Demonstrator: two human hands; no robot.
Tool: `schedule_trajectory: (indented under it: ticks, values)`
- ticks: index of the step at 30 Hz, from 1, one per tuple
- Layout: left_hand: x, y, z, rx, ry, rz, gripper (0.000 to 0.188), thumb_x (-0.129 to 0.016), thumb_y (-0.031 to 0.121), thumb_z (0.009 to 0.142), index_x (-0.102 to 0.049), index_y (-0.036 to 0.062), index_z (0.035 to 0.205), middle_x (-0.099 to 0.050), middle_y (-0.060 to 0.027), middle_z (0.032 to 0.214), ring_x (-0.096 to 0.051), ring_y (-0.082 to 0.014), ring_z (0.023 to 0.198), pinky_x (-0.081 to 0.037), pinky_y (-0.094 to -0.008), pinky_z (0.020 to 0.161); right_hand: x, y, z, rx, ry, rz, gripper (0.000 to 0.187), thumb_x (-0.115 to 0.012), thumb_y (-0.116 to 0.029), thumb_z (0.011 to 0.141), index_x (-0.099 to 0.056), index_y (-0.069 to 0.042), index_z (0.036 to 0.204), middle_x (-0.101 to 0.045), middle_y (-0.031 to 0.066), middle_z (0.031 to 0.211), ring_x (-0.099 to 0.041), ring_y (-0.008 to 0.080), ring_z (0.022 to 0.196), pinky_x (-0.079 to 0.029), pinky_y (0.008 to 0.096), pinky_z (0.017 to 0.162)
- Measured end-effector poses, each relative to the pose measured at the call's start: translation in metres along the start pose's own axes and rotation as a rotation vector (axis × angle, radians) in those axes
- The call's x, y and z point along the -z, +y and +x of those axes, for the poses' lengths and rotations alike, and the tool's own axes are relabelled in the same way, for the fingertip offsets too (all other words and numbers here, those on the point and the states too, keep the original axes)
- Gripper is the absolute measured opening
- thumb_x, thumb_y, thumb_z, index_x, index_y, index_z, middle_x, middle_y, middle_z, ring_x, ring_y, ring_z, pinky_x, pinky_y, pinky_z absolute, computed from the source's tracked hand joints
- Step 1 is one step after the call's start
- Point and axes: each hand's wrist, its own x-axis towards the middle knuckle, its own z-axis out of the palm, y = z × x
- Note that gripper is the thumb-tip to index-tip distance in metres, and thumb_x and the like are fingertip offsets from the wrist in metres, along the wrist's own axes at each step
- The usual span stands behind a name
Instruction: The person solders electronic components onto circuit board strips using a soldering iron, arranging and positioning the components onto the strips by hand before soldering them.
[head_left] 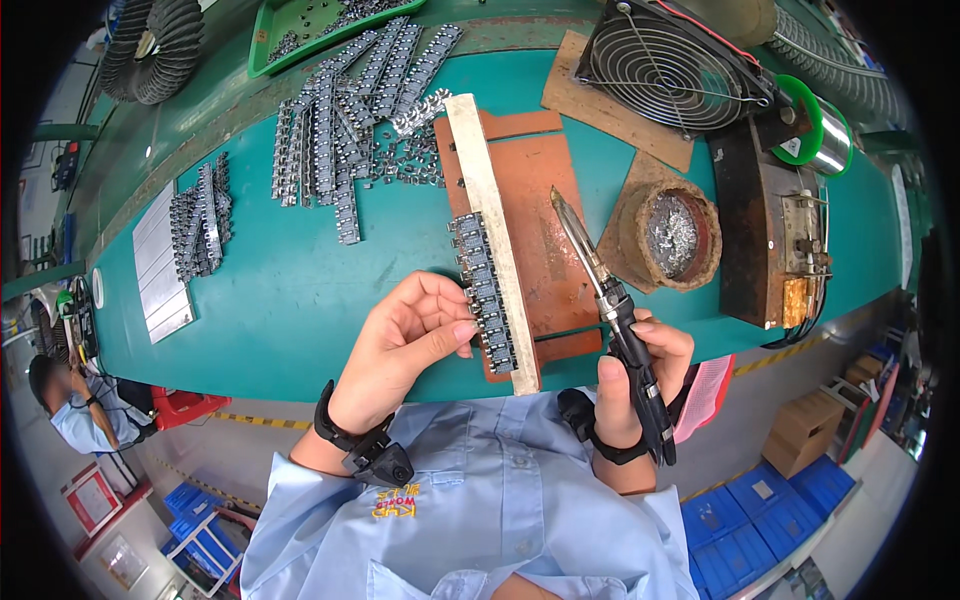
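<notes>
A strip of small dark circuit boards (484,290) stands along the left edge of a pale wooden bar (490,200). My left hand (415,325) has its thumb and curled fingers closed at the strip's left edge, partly hiding it. In my right hand (645,385) is a soldering iron (622,320), gripped by its black handle. The iron's tip points up and away, over the reddish-brown board (545,165) under the bar, apart from the strip. Solder-like specks dot that board.
Piled board strips (345,120) and loose small metal parts (410,160) lie beyond my left hand; more strips (203,215) rest by a pale panel (160,265). To the right stand a round pot (650,235) with metal scraps, a fan (675,75), a solder spool (830,140) and a metal box (750,230).
</notes>
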Motion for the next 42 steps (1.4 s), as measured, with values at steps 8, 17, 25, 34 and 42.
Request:
schedule_trajectory:
  ticks: [8,17,25,34,42]
  values:
    - [0.001,0.0,0.001,0.009,-0.017,-0.009,0.019,-0.056,0.0,0.081,-0.046,0.0032,0.097,-0.055,-0.0016,0.085,-0.053,-0.0081,0.075,-0.044,-0.0203,0.069,0.004,0.003,-0.001,0.035,-0.047,0.075,0.041,-0.068,-0.011,0.072,-0.041,-0.003,0.101,-0.048,0.0096,0.079,-0.042,0.0134,0.068,-0.035,0.0238,0.06]
    - [0.005,-0.001,0.002,0.024,-0.042,-0.039,0.018,-0.056,0.0,0.081,-0.046,0.0037,0.096,-0.056,-0.0013,0.084,-0.053,-0.008,0.075,-0.044,-0.0202,0.07,0.036,-0.003,-0.02,0.299,-0.26,0.104,0.046,-0.072,-0.016,0.066,-0.042,-0.003,0.098,-0.048,0.0049,0.057,-0.043,0.0146,0.05,-0.035,0.0285,0.057]
    - [0.004,-0.001,0.002,0.035,-0.025,-0.047,0.017,-0.056,0.0,0.081,-0.046,0.0042,0.095,-0.056,-0.0011,0.083,-0.054,-0.0081,0.075,-0.044,-0.0203,0.07,0.033,-0.011,-0.015,0.37,-0.379,0.098,0.042,-0.072,-0.012,0.059,-0.046,0.0,0.09,-0.047,0.0015,0.047,-0.04,0.0144,0.037,-0.033,0.0291,0.049]
    - [0.004,-0.001,0.001,0.033,-0.026,-0.029,0.016,-0.056,0.0,0.081,-0.045,0.005,0.092,-0.056,-0.0013,0.082,-0.054,-0.0081,0.075,-0.043,-0.02,0.07,0.027,-0.011,-0.016,0.323,-0.378,0.071,0.039,-0.072,-0.013,0.059,-0.049,-0.002,0.088,-0.047,0.0016,0.047,-0.041,0.0144,0.037,-0.033,0.0288,0.048]
    - [0.003,0.0,0.001,0.036,-0.018,-0.041,0.016,-0.056,-0.001,0.081,-0.045,0.0049,0.092,-0.055,-0.0014,0.083,-0.054,-0.0082,0.076,-0.043,-0.0203,0.071,0.027,-0.012,-0.016,0.302,-0.389,0.073,0.039,-0.073,-0.013,0.059,-0.05,-0.002,0.088,-0.047,0.0019,0.046,-0.041,0.0143,0.038,-0.033,0.0287,0.049]
